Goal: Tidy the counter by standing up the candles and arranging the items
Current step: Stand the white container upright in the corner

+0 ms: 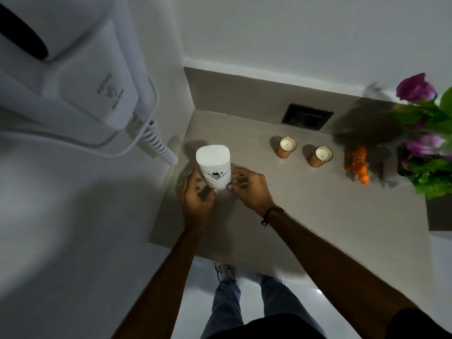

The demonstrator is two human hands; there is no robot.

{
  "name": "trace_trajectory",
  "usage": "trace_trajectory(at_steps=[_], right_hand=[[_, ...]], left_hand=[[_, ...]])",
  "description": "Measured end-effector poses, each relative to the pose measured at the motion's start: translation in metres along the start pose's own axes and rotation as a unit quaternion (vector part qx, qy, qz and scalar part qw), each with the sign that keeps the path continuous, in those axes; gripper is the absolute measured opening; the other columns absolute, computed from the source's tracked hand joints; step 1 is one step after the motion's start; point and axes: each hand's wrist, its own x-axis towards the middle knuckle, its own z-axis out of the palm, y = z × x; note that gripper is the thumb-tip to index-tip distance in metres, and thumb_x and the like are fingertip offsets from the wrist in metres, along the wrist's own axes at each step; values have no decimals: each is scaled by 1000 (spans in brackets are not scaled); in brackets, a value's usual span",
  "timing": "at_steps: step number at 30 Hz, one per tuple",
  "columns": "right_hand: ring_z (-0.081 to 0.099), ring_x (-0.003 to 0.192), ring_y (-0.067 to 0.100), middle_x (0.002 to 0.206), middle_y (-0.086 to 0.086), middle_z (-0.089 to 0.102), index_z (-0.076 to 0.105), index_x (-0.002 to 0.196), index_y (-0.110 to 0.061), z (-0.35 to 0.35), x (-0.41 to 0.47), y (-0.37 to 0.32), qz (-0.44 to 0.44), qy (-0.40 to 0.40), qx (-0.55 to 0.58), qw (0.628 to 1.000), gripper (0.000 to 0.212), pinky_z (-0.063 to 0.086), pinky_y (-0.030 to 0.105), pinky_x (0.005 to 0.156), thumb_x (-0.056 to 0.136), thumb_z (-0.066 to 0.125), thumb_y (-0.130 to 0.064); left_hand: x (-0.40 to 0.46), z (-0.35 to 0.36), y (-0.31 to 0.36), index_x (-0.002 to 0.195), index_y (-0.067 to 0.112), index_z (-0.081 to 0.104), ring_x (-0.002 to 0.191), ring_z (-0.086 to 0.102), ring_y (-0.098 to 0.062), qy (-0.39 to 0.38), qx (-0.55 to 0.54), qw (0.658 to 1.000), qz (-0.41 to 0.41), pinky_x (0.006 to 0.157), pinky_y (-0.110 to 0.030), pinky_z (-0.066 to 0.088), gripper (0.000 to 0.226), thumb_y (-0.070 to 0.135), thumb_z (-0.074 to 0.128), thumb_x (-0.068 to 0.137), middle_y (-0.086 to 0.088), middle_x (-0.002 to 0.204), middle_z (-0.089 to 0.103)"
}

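Note:
A white air-freshener dispenser [213,165] stands upright at the left end of the beige counter [305,206]. My left hand [197,199] cups its lower left side and my right hand [249,189] touches its lower right side, fingers curled round its base. Two amber glass candles stand upright further right, one [286,146] near the back and the other [321,155] beside it. An orange toy dinosaur [358,165] stands to the right of the candles.
A wall-mounted white hair dryer [80,77] with a coiled cord [156,145] hangs at the left. A black socket plate [307,116] sits in the backsplash. Purple flowers with green leaves [425,143] fill the right end of the counter.

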Motion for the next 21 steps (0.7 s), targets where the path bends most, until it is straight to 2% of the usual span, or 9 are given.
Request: trace_trajectory(at_steps=[2,4,7,11,13,14,18,21], right_hand=[[73,86,19,101,5,77,71,120,-17,4,18,-8,12,-15,15,1000,45,62,38,88,77,80,-14],[74,86,19,101,4,78,71,123,-19,4,35,-10,6,-14,14,1000,48,62,36,88,76,80,-12],[73,88,18,103,1,78,71,125,-22,2,67,-12,-8,2,10,1000,49,62,33,88,77,77,-12],[72,93,15,104,-2,78,70,127,-25,0,114,-22,-9,21,27,999,49,60,32,91,80,74,-11],[72,95,15,104,-3,78,70,126,-25,-2,136,-27,-13,22,36,999,50,60,33,93,79,70,-8],[72,95,16,103,-2,78,70,126,-25,-3,146,-29,-13,23,34,999,50,60,34,93,79,69,-7],[72,99,19,109,2,78,70,127,-21,-3,181,-39,-29,15,33,999,48,58,36,97,82,66,-5],[71,107,21,117,4,76,69,129,-16,0,200,-47,-31,0,40,999,46,56,38,101,86,63,-2]], left_hand=[[11,2,4,147,-1,54,104,71,-30,-14,-3,1000,-26,92,-50,65,70,-8,80,83,-16,126,71],[22,7,8,147,-1,55,105,73,-32,-8,-7,999,-34,91,-45,65,66,-5,78,86,-21,127,73],[46,20,19,149,1,54,108,73,-33,3,-9,1000,-27,88,-38,63,65,0,78,89,-22,128,73],[89,45,34,147,4,55,110,72,-36,45,-42,997,-45,89,-41,65,62,-3,76,88,-22,130,71],[108,56,37,142,1,59,106,74,-38,77,-36,995,-43,81,-29,63,61,-6,77,85,-24,125,73],[118,61,38,140,0,61,104,74,-39,90,-28,995,-42,78,-28,62,60,-6,78,83,-26,123,73],[148,72,40,133,-1,65,109,72,-39,129,9,991,-43,92,-52,63,53,-3,78,82,-25,126,69],[166,75,43,135,-1,64,117,70,-41,148,3,988,-48,95,-57,62,53,-1,78,84,-24,136,66]])
